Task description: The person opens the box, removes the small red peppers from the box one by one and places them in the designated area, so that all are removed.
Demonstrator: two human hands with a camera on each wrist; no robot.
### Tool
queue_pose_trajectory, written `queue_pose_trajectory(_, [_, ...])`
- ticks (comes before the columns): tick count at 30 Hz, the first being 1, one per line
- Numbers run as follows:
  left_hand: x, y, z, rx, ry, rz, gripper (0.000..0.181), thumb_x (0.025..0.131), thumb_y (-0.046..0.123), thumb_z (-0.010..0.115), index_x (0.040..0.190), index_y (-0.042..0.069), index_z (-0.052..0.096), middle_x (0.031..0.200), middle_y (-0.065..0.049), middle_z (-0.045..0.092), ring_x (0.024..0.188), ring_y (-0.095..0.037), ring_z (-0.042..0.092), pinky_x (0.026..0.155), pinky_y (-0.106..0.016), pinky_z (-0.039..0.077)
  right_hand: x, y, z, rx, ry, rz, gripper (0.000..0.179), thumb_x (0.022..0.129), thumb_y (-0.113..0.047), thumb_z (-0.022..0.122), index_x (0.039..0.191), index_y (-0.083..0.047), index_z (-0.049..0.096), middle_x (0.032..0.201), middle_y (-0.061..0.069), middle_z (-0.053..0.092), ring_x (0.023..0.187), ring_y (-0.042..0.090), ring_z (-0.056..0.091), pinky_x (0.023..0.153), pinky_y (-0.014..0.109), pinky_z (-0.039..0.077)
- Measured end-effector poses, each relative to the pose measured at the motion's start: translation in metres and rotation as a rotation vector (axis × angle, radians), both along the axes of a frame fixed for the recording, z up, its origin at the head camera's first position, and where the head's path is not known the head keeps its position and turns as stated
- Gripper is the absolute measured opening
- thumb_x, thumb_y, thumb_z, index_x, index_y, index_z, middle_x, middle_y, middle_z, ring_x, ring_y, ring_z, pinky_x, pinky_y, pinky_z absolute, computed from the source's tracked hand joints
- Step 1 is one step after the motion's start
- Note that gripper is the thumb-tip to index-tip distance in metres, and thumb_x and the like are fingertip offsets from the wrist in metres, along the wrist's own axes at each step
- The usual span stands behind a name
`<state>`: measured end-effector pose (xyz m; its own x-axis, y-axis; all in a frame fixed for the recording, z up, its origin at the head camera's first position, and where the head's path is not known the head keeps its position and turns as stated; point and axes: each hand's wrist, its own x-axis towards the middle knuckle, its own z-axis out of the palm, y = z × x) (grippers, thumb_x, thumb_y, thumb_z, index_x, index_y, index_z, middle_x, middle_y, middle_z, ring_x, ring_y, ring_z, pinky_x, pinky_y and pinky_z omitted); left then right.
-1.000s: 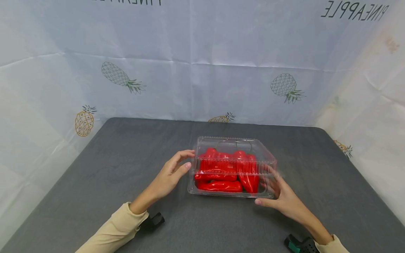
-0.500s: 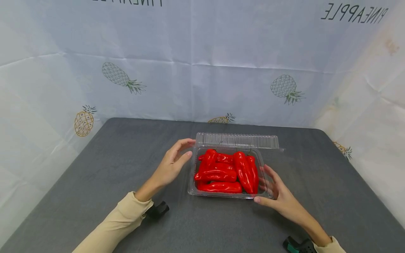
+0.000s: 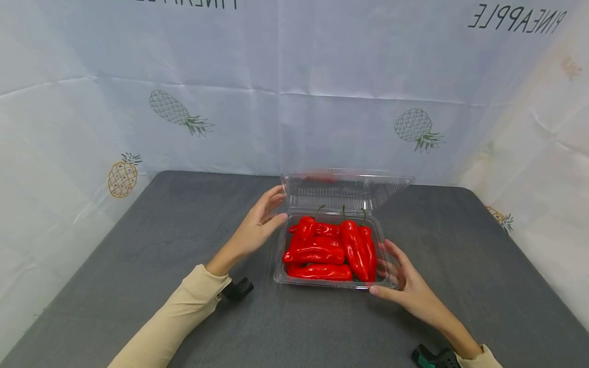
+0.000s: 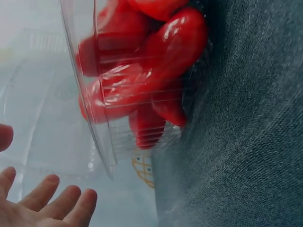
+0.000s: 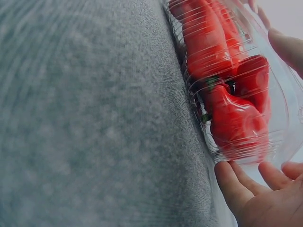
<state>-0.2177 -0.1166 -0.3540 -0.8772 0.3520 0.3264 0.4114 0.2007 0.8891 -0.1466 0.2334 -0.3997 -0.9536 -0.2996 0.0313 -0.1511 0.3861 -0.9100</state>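
A clear plastic clamshell box (image 3: 280,273) holds several long red peppers (image 3: 317,252), some with green stems at the back. Its hinged lid (image 3: 324,194) stands raised and tilted backward. My left hand (image 3: 253,227) is at the lid's left edge, fingers reaching toward it and thumb spread. Extended left fingers (image 4: 40,198) show beside the lid in the left wrist view. My right hand (image 3: 411,286) steadies the box at its front right corner, thumb at the front rim and fingers along the right wall. In the right wrist view, the fingertips (image 5: 272,172) meet that wall.
The box stands on a dark grey cloth-covered table (image 3: 221,204). Behind it hangs a pale curtain (image 3: 322,128) printed with pineapples. A black strapped device (image 3: 236,289) sits on the left wrist, another device (image 3: 434,356) on the right.
The lid has swung from low over the peppers up and back to a raised tilt. My left hand has moved back and up along with it; the right hand has stayed at the corner.
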Motion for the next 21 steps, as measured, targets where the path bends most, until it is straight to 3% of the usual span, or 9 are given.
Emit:
queue_pose_trajectory(7, [-0.01,0.002,-0.001,-0.015,-0.052,0.012,0.068,0.103,0.015,0.051,0.159,0.02,0.014,0.16,-0.017,0.03,0.148,-0.037,0.03,0.117,-0.06,0.028,0.0,0.0,0.0,-0.002,-0.01,-0.005,0.1,0.086,-0.011,0.075,0.157,-0.003,0.006,0.158,0.028,0.024,0.139,0.054,0.036,0.096,0.024,0.053])
queue_pose_trajectory(14, [-0.021,0.005,0.001,0.009,-0.085,0.029,0.062,0.103,0.01,0.049,0.157,0.001,0.019,0.159,-0.023,0.031,0.146,-0.04,0.034,0.115,-0.055,0.034,0.001,-0.001,0.0,0.019,-0.021,-0.037,0.102,0.085,-0.017,0.077,0.157,-0.005,0.007,0.158,0.024,0.025,0.14,0.051,0.036,0.098,0.03,0.053])
queue_pose_trajectory(21, [-0.031,0.005,0.003,-0.027,-0.151,0.086,0.057,0.103,0.013,0.048,0.153,-0.003,0.027,0.157,-0.023,0.035,0.142,-0.038,0.041,0.113,-0.051,0.039,0.001,-0.001,0.0,0.009,-0.02,-0.033,0.101,0.084,-0.016,0.077,0.157,-0.005,0.008,0.157,0.024,0.028,0.139,0.05,0.039,0.094,0.017,0.051])
